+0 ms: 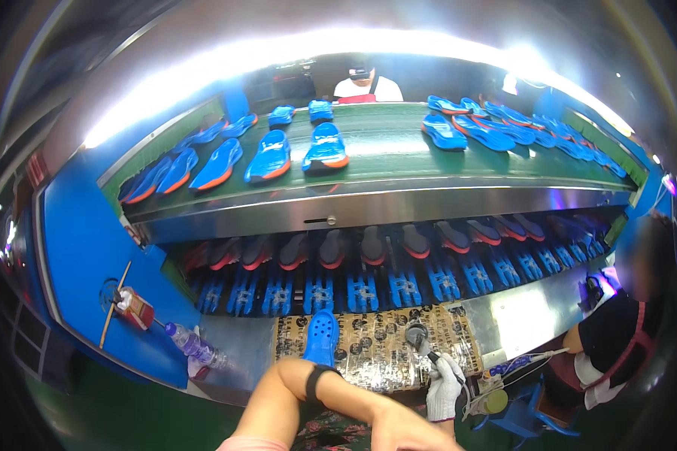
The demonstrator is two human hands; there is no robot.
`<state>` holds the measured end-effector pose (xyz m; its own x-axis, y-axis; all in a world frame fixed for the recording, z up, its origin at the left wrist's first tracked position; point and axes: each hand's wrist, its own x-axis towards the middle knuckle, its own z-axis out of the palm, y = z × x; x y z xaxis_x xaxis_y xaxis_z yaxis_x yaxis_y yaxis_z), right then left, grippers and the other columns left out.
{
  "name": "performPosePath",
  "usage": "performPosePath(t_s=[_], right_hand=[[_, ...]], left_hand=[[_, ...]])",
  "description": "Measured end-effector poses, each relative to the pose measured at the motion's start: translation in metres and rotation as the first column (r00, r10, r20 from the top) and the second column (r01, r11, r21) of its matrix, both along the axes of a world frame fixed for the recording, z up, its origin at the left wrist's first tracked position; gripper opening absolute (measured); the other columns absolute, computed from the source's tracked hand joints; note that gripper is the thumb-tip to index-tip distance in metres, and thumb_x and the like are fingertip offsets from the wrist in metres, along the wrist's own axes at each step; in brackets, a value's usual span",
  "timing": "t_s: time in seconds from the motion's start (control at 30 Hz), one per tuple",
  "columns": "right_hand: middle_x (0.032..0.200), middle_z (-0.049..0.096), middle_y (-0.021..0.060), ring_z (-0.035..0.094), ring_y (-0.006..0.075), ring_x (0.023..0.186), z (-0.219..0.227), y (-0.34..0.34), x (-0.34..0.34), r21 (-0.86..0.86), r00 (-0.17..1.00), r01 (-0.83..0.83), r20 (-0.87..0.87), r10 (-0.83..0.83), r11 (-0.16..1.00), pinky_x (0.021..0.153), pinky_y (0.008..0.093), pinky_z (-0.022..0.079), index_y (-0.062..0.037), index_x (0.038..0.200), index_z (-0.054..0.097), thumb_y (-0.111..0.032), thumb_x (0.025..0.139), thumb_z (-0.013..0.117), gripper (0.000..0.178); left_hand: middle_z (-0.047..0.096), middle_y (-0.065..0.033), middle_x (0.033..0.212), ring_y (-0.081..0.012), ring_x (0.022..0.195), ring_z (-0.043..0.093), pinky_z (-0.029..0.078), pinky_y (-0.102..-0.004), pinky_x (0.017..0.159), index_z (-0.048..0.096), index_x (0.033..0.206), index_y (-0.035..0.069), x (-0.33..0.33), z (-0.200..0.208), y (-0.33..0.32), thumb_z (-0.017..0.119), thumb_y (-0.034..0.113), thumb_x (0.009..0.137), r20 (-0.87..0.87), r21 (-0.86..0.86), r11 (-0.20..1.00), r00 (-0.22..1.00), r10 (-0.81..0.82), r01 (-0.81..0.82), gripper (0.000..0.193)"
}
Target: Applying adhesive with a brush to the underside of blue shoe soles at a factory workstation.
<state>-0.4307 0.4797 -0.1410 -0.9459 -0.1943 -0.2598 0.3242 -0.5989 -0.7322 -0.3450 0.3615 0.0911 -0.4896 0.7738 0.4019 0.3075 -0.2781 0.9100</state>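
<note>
My right hand (444, 385), in a white knit glove, is closed around the handle of a tool with a dark round head (416, 334). I cannot make out its exact kind. The head rests over a work board (372, 338) covered with printed brown paper and clear film. My bare left arm, with a black band on it, bends across in front of me. My left hand (410, 434) lies beside my right forearm at the lower edge, its fingers hidden. A blue clog (322, 335) with holes in its top lies on the board's left part, partly behind my left arm.
Beyond the board, a lower row holds dark red-edged soles (372, 246) and blue supports (362, 292). Blue soles (269, 155) lie on a green belt (384, 158) above. A bottle (192, 342) stands left. One person (368, 89) is across, another (609, 338) at right.
</note>
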Motion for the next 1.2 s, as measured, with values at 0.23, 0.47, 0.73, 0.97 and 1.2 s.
performPosePath(t_s=[0.23,0.47,0.73,0.97,1.2], right_hand=[[0.093,0.07,0.007,0.063,0.0109,0.075,0.002,0.001,-0.009,-0.115,0.991,-0.107,-0.092,0.097,0.988,0.063,0.0207,0.05,0.0066,0.107,0.07,0.006,0.088,0.066,0.02],[0.1,0.075,0.0115,0.066,0.0119,0.074,0.0,-0.013,-0.01,-0.074,0.993,-0.121,-0.01,0.121,0.99,0.063,0.0203,0.051,0.0055,0.108,0.072,0.004,0.086,0.071,0.022],[0.099,0.075,0.0141,0.067,0.013,0.07,0.004,-0.01,-0.018,-0.072,0.989,-0.147,0.001,0.147,0.987,0.062,0.0208,0.051,0.0085,0.106,0.072,0.006,0.086,0.067,0.021],[0.095,0.074,0.0146,0.065,0.0129,0.068,0.01,-0.009,-0.021,-0.021,0.995,-0.098,0.027,0.098,0.995,0.06,0.0213,0.051,0.0086,0.109,0.07,0.006,0.086,0.067,0.023],[0.087,0.071,0.0085,0.061,0.0118,0.067,0.017,-0.008,-0.013,-0.013,0.997,-0.061,-0.041,0.06,0.998,0.06,0.0218,0.048,0.0075,0.109,0.071,0.006,0.086,0.068,0.023]], left_hand=[[0.052,-0.0176,0.15,-0.0306,0.138,0.05,0.041,-0.045,0.113,0.047,0.151,0.003,-0.098,0.094,-0.056,0.081,0.041,0.085,-0.543,-0.118,0.765,0.686,0.484,-0.633,0.083],[0.044,-0.0202,0.153,-0.0357,0.135,0.05,0.042,-0.0466,0.112,0.041,0.153,0.007,-0.248,0.152,-0.134,0.075,0.043,0.086,-0.947,-0.007,0.032,0.017,0.32,-0.999,0.083],[0.025,-0.0216,0.166,-0.0412,0.148,0.036,0.031,-0.059,0.119,0.022,0.162,0.011,-0.34,0.142,-0.202,0.077,0.052,0.081,-0.968,-0.247,-0.565,0.177,0.177,-0.788,0.106],[0.053,-0.0208,0.146,-0.0339,0.139,0.048,0.043,-0.0566,0.109,0.054,0.139,0.007,-0.347,0.144,-0.24,0.077,0.043,0.081,-0.908,-0.396,-0.57,0.213,0.362,-0.72,0.071],[0.057,-0.0207,0.123,-0.0401,0.114,0.06,0.05,-0.0506,0.099,0.06,0.112,0.005,-0.274,0.131,-0.242,0.081,0.04,0.083,-0.828,-0.21,-0.214,0.058,0.557,-0.954,0.05]])
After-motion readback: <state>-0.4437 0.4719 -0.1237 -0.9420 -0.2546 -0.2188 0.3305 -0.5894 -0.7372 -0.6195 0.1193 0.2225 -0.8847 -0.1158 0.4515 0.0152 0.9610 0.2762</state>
